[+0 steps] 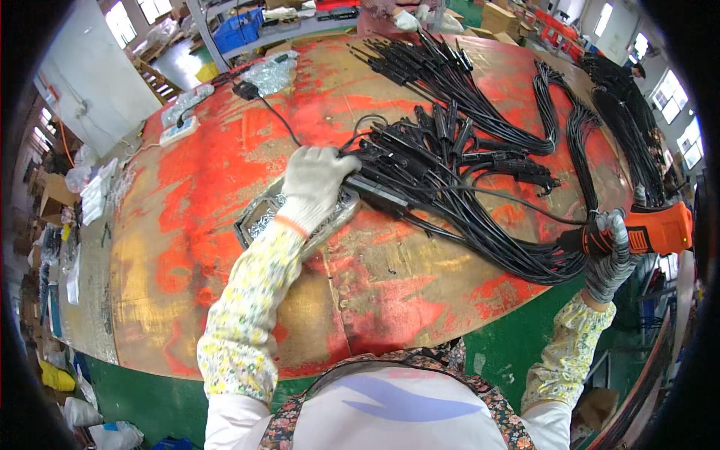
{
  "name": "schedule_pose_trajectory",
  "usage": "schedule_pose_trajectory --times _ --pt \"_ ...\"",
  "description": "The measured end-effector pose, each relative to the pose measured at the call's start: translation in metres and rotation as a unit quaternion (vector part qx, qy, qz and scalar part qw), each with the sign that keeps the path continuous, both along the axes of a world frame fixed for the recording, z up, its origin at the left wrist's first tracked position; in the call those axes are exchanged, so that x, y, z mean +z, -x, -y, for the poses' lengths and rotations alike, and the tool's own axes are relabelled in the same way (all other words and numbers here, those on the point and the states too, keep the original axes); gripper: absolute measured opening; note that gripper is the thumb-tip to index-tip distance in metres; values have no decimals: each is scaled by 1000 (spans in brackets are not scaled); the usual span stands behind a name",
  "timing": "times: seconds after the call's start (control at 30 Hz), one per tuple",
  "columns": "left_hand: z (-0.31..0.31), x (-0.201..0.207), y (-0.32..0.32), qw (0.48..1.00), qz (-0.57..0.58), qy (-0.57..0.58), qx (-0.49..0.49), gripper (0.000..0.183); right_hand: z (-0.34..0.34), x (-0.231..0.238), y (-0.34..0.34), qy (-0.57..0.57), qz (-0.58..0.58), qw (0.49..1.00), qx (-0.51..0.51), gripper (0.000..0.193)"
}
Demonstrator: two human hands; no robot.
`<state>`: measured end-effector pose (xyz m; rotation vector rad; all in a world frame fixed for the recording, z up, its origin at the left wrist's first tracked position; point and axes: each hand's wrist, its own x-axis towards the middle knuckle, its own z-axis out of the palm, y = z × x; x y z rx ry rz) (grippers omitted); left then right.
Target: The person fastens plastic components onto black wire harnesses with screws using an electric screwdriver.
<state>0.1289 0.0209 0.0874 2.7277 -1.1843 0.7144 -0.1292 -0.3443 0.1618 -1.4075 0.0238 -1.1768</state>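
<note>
My left hand [313, 180], in a whitish knit glove, is closed over the near end of a black rectangular cable housing [379, 195]. Its fingertips are hidden from me. Beneath that wrist is a shallow tray [244, 231] with small shiny metal screws [260, 223] in it. My right hand [611, 259], in a grey glove, grips an orange and black power tool [651, 229] at the table's right edge. A thick bundle of black cables [495, 244] with black housings on their ends curves between my hands. A thin black cord stretches over this bundle towards the tool.
More black cable bundles [480, 112] lie towards the far right of the worn red-and-tan table [172, 300]. A white power strip [178, 131], a black plug [245, 90] and clear plastic bags [270, 73] sit far left. Across the table stands a co-worker with gloved hands [409, 20].
</note>
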Motion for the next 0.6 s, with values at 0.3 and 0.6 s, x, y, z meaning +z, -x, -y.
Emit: schedule_pose_trajectory --times 0.3,0.6 --pt "35 -16 -41 973 -200 -100 55 46 31 -1 39 91 -90 990 -59 60" --pt "-52 -31 53 975 -119 169 82 42 141 14 31 86 -39 963 -254 24"
